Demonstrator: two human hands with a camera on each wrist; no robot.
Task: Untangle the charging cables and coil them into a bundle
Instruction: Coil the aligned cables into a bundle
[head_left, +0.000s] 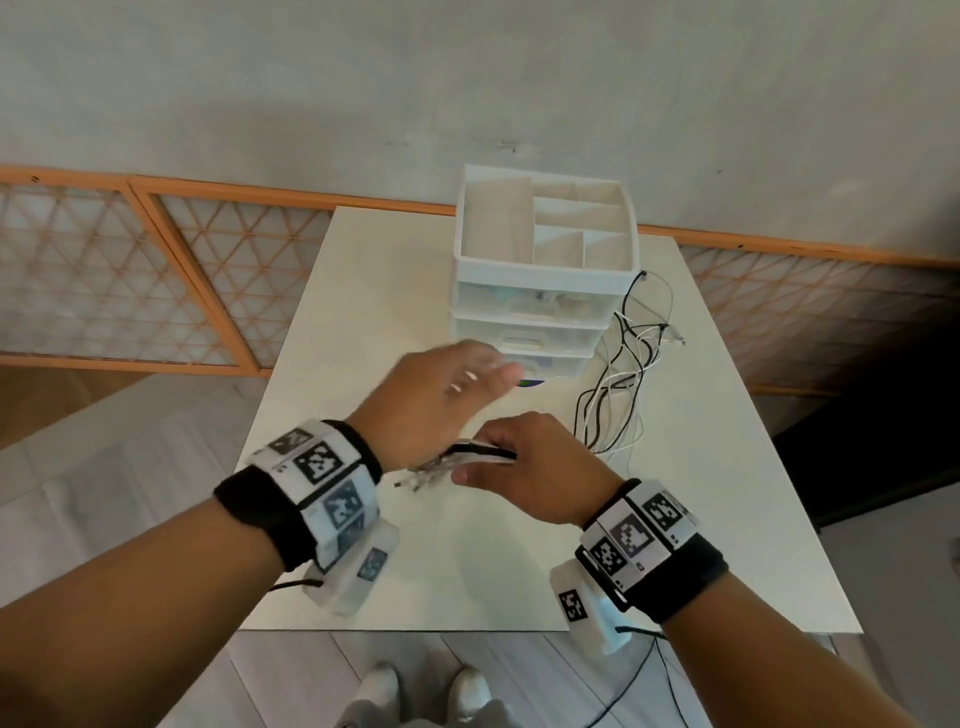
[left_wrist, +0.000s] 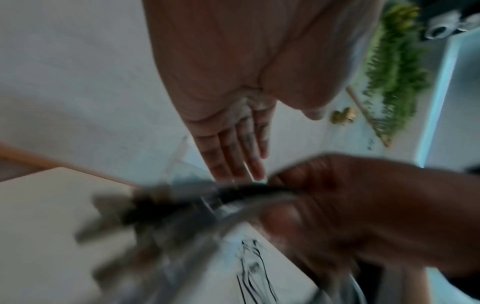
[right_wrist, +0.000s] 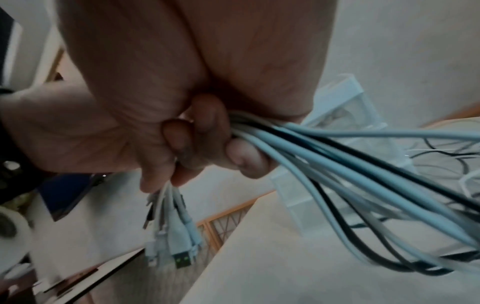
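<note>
Several white and black charging cables (right_wrist: 345, 156) run through my right hand (head_left: 524, 467), whose fingers (right_wrist: 197, 133) are curled tight round them above the table. Their plug ends (right_wrist: 174, 246) stick out past the fist to the left, also seen as plug ends (head_left: 421, 475) in the head view. The loose lengths of the cables (head_left: 623, 374) trail over the table to the right of the drawer unit. My left hand (head_left: 441, 384) hovers just above and left of the right hand, blurred, its fingers (left_wrist: 233, 152) straight and holding nothing.
A white plastic drawer unit (head_left: 540, 280) with an open divided top tray stands at the table's (head_left: 467, 571) far middle. An orange lattice panel (head_left: 156, 280) lines the wall behind. My shoes (head_left: 426, 686) show below the table's near edge.
</note>
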